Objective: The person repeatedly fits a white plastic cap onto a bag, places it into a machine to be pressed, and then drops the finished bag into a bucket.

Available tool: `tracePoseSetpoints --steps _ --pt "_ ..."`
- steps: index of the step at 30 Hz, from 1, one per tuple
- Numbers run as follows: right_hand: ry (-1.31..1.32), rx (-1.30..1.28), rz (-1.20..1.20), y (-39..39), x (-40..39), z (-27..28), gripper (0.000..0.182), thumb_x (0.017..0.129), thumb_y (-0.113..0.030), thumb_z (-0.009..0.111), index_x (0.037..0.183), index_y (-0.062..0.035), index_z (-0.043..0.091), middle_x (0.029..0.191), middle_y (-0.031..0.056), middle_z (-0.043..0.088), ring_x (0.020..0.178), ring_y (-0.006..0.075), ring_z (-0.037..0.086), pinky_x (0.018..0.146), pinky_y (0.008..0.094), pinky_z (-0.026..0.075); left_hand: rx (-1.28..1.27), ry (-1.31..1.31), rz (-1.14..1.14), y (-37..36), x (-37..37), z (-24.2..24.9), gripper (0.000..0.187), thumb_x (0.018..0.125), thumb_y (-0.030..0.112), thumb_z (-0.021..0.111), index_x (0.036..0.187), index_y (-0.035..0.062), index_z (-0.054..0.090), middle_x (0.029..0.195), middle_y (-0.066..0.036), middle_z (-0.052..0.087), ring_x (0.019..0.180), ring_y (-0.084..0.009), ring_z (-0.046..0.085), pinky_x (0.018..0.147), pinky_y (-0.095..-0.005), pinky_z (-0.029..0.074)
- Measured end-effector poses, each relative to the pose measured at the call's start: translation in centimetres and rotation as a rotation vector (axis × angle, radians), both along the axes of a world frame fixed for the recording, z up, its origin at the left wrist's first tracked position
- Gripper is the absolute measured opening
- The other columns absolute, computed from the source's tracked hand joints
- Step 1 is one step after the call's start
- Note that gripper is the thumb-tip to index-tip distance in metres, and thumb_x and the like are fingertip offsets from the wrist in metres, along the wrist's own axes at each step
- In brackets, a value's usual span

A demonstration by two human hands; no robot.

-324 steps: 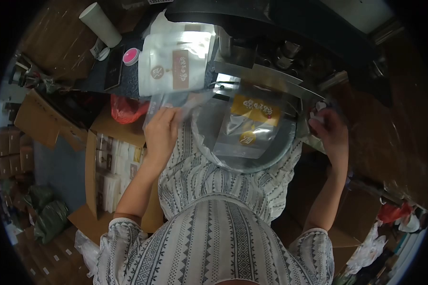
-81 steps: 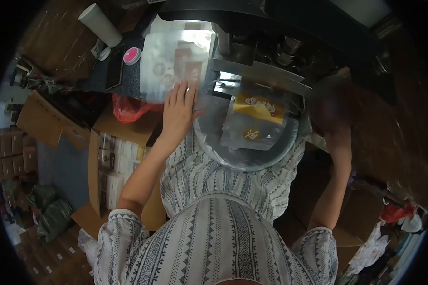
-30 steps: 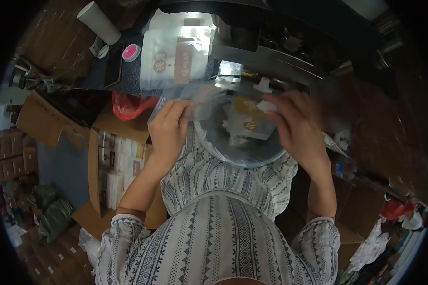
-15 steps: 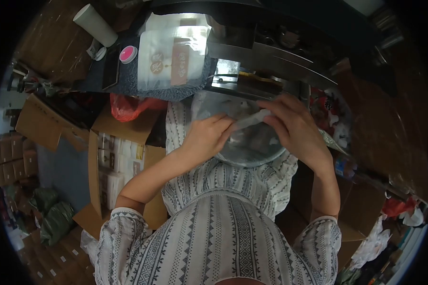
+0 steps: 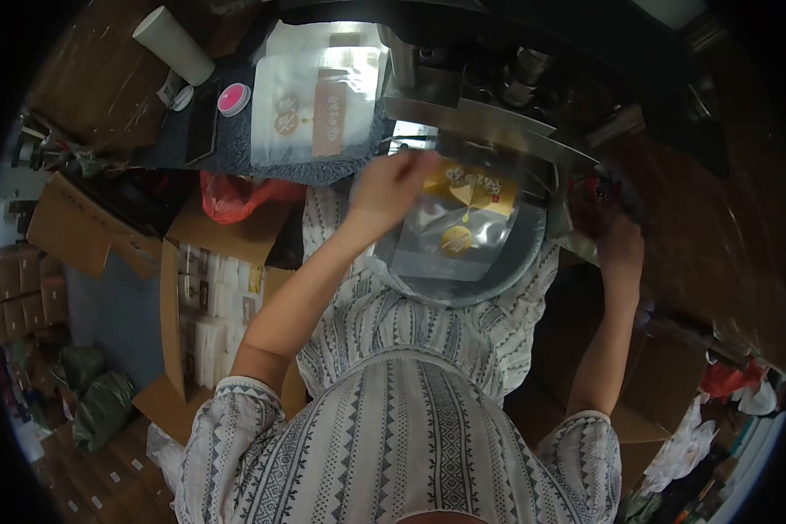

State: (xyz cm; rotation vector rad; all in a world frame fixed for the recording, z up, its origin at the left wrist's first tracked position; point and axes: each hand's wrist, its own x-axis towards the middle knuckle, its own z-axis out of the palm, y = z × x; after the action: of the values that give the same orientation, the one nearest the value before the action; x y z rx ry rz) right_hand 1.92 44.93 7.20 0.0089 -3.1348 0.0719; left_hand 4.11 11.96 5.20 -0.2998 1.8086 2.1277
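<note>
Pouch [image 5: 461, 223], yellow-labelled, face up over basin [image 5: 526, 264], metal bar [image 5: 491, 126] between 12 and 1 o'clock. Left hand [image 5: 391, 188] at pouch's 10 o'clock, fingers curled; grip on edge unclear. Right hand [image 5: 622, 241] at 3 o'clock, blurred beside plastic bag [image 5: 588, 208]; spread and hold indistinguishable. Apparent step: steadying pouch; for next move, firm edge hold.

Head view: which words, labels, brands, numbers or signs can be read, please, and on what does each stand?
None can be read with certainty.
Yellow-panelled pouch: pale characters, too blurred.
Top white pouch: characters on brown label, too blurred.
Packets in the open carton: labels too small.
</note>
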Motion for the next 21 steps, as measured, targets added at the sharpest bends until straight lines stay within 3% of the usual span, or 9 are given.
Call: tracePoseSetpoints --steps 2,3,5,8,9,12,14,19,21 --pt "0.006 -0.152 -0.002 -0.8 -0.3 0.0 0.022 0.079 -0.005 0.06 0.101 -0.0031 0.062 0.093 0.0257 0.064 0.089 0.0408 0.063 0.076 0.049 0.05 -1.058 0.789 0.325 -4.7 -0.3 0.4 0.04 0.089 0.022 0.064 0.119 -0.0025 0.056 0.12 -0.022 0.056 0.109 -0.0304 0.058 0.089 -0.039 0.049" --pt "0.0 -0.157 -0.003 -0.9 -0.4 0.0 0.022 0.079 -0.005 0.06 0.101 -0.0031 0.062 0.093 0.0257 0.064 0.089 0.0408 0.063 0.076 0.049 0.05 -1.062 0.786 0.319 -5.8 0.5 -1.0 0.04 0.089 0.022 0.064 0.119 -0.0025 0.056 0.12 -0.022 0.056 0.109 -0.0304 0.058 0.089 -0.039 0.049" --pt "0.049 -0.354 0.06 -1.1 -1.0 0.2 0.021 0.078 -0.006 0.06 0.098 -0.0027 0.061 0.094 0.0255 0.064 0.092 0.0413 0.062 0.077 0.0495 0.05 -1.857 0.848 0.153 -7.4 1.8 -4.9 0.041 0.087 0.014 0.062 0.124 0.0015 0.052 0.127 -0.021 0.05 0.113 -0.0369 0.051 0.094 -0.045 0.042" --pt "0.003 -0.282 0.022 -0.9 -0.8 0.7 0.022 0.077 -0.004 0.062 0.099 -0.0025 0.061 0.093 0.024 0.064 0.088 0.0428 0.062 0.076 0.0481 0.051 -1.563 0.741 0.062 -8.5 4.1 -2.6 0.036 0.082 0.008 0.061 0.118 0.0032 0.056 0.115 -0.015 0.056 0.104 -0.0362 0.055 0.087 -0.0439 0.044" --pt "-0.002 -0.274 0.024 -0.9 -0.3 1.3 0.022 0.077 -0.004 0.062 0.099 -0.0025 0.061 0.093 0.024 0.064 0.088 0.0428 0.062 0.076 0.0481 0.051 -1.444 0.629 0.128 -8.8 4.8 -1.5 0.03 0.079 0.003 0.061 0.108 0.006 0.061 0.1 -0.013 0.06 0.093 -0.0349 0.058 0.078 -0.0423 0.046" --pt "0.091 -0.575 0.1 -3.9 0.7 4.3 0.027 0.075 -0.003 0.068 0.1 -0.0027 0.06 0.095 0.0195 0.063 0.085 0.038 0.063 0.073 0.044 0.052 -1.34 0.587 0.242 -8.1 6.6 -0.4 0.021 0.078 0.002 0.062 0.098 0.0087 0.065 0.085 -0.01 0.06 0.078 -0.0322 0.06 0.065 -0.0399 0.047" --pt "-0.015 -0.864 0.381 -8.4 1.9 6.1 0.03 0.073 0.001 0.073 0.101 -0.0053 0.063 0.093 0.0091 0.063 0.079 0.0233 0.064 0.069 0.0344 0.053 -1.309 0.665 0.246 -5.6 7.3 1.6 0.018 0.078 0.003 0.063 0.095 0.0085 0.065 0.083 -0.01 0.059 0.073 -0.0322 0.06 0.061 -0.0397 0.047" --pt "0.131 -0.791 0.772 -13.6 3.1 6.4 0.026 0.076 -0.002 0.072 0.1 -0.0037 0.065 0.097 0.0077 0.063 0.083 0.0212 0.064 0.071 0.0321 0.053 -1.198 0.737 0.171 -2.9 7.8 4.0 0.013 0.078 0.005 0.065 0.091 0.0072 0.065 0.078 -0.01 0.058 0.066 -0.0319 0.06 0.056 -0.0387 0.046" --pt "0.124 -0.738 0.853 -13.6 3.1 6.1 0.026 0.076 -0.004 0.072 0.101 -0.0037 0.066 0.097 0.0073 0.063 0.085 0.0212 0.064 0.072 0.0322 0.053 -1.049 0.773 -0.071 -2.4 7.8 3.3 0.009 0.081 0.009 0.066 0.089 0.0063 0.066 0.076 -0.011 0.058 0.067 -0.032 0.06 0.056 -0.0389 0.046"
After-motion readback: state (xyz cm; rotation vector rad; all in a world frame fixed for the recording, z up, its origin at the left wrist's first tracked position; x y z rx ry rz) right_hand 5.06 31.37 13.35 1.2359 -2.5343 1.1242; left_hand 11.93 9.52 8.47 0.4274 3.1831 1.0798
